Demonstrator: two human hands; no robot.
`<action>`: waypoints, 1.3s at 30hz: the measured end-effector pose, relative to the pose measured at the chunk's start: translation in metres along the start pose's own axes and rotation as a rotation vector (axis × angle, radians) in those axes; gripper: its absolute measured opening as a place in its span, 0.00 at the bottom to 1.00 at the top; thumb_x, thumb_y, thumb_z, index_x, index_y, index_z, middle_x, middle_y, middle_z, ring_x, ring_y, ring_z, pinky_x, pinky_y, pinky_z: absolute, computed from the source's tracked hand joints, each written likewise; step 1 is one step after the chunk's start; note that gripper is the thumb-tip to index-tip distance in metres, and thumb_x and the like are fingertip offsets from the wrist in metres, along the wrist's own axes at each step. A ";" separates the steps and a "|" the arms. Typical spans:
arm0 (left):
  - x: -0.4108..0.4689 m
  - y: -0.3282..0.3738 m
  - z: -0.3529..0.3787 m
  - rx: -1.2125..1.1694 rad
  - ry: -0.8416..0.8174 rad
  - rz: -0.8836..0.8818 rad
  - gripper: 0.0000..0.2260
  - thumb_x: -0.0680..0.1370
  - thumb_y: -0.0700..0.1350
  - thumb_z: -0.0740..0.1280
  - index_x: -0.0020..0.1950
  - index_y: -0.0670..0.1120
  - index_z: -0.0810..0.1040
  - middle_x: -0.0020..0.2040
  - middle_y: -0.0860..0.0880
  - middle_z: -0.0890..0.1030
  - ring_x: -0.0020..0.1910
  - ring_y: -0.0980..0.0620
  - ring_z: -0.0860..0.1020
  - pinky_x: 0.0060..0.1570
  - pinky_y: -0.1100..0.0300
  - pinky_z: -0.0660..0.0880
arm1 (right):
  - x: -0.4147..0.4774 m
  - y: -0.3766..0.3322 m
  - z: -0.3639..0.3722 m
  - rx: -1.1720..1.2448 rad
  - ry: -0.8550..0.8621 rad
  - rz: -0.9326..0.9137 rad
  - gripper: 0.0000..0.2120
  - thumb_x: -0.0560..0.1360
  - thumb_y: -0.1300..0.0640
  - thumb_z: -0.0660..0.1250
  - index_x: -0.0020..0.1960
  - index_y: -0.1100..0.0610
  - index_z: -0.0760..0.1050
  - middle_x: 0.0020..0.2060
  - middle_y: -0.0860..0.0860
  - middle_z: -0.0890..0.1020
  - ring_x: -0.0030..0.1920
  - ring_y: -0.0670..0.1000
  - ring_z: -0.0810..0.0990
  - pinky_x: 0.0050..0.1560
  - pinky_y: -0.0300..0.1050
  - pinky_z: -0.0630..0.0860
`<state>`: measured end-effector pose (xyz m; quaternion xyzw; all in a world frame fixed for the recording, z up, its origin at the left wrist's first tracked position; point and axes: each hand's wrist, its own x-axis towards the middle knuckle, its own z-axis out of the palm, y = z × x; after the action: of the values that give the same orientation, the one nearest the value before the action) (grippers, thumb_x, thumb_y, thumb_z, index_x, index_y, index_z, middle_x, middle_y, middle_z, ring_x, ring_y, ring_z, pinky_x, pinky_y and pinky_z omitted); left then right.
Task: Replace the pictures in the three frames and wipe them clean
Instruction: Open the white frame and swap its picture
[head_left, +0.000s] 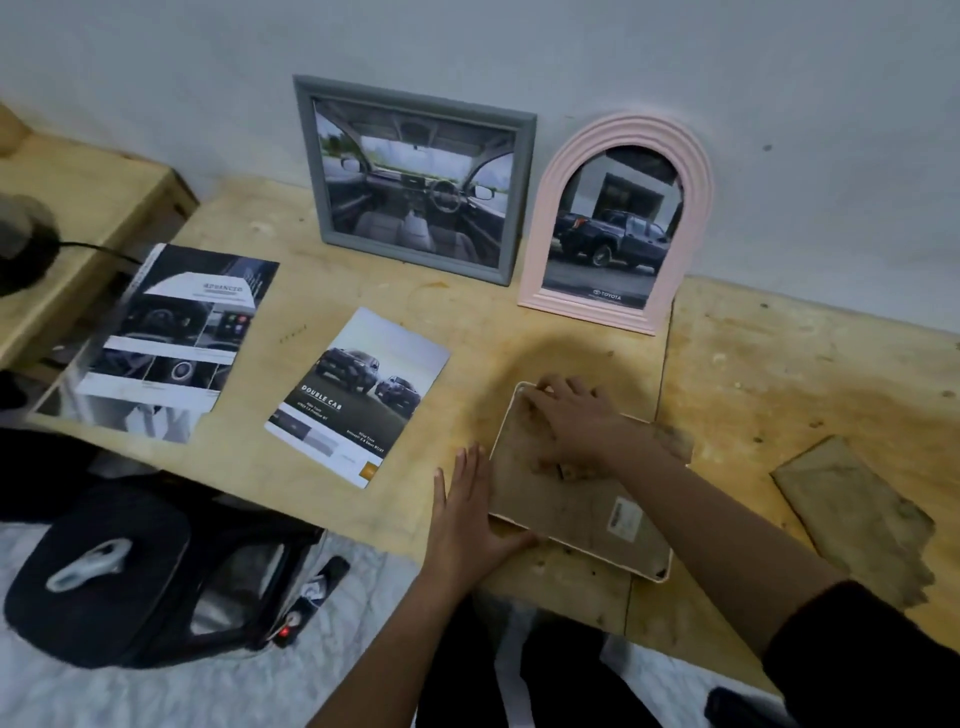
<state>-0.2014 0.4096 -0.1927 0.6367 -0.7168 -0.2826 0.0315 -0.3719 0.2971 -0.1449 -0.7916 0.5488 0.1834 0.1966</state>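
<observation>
Head view: left hand (467, 509) and right hand (571, 415) press flat-fingered on the face-down frame (571, 512). Brochure (358, 395) lies left, cloth (857, 519) right.

Makeshift home workroom, bare scuffed plywood tabletop (727, 374) set against a blank grey painted wall (519, 41), lower raw-wood bench (88, 202) at left, worn stained cloth (857, 519) lying out, black bag (104, 561) on the pale mottled floor (130, 696).
</observation>
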 end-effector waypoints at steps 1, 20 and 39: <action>0.001 0.002 0.001 0.004 0.010 -0.010 0.54 0.62 0.77 0.54 0.76 0.46 0.37 0.77 0.52 0.40 0.74 0.56 0.35 0.72 0.52 0.33 | 0.001 0.001 -0.001 -0.020 -0.009 -0.005 0.47 0.66 0.38 0.71 0.75 0.48 0.49 0.73 0.52 0.55 0.71 0.57 0.57 0.67 0.57 0.60; -0.003 0.003 0.004 -0.003 0.054 -0.057 0.54 0.59 0.78 0.47 0.77 0.47 0.41 0.73 0.57 0.36 0.73 0.59 0.34 0.70 0.58 0.28 | 0.037 -0.021 -0.035 -0.234 -0.016 -0.203 0.26 0.74 0.55 0.67 0.69 0.57 0.63 0.66 0.55 0.66 0.66 0.56 0.65 0.64 0.50 0.64; 0.000 0.002 0.008 -0.154 0.175 -0.072 0.51 0.58 0.81 0.50 0.72 0.51 0.58 0.74 0.50 0.65 0.73 0.56 0.57 0.70 0.56 0.46 | 0.050 -0.047 -0.059 -0.557 -0.233 -0.394 0.20 0.68 0.45 0.72 0.55 0.54 0.75 0.54 0.52 0.77 0.58 0.54 0.73 0.52 0.49 0.71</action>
<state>-0.2061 0.4128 -0.1983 0.6801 -0.6640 -0.2812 0.1326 -0.3067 0.2423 -0.1148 -0.8791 0.2886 0.3734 0.0664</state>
